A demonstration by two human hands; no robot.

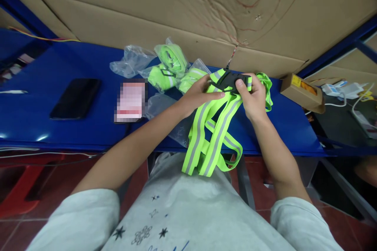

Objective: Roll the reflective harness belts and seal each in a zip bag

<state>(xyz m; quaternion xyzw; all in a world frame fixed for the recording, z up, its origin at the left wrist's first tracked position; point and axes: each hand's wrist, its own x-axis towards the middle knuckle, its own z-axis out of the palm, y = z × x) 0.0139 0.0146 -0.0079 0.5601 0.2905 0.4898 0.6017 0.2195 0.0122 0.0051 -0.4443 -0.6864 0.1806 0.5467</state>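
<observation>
A black plastic buckle [228, 81] joins neon-green reflective straps [203, 117] with grey stripes. My right hand [253, 96] grips the buckle's right side, its thumb pressed on the front and its fingers behind. At the left end, my left hand [196, 96] holds the straps beside the buckle, thumb stretched along the lower edge; its other fingers are partly hidden. The straps hang in loose loops over the table edge toward my lap. Another part of the green strap [265, 90] bunches behind my right hand.
Rolled green straps in clear bags [171, 60] lie at the back of the blue table [106, 60], beside an empty plastic bag [131, 60]. A black phone [75, 98] and a device with a blurred screen [131, 100] lie left. A cardboard box [303, 90] and chargers [343, 89] are right.
</observation>
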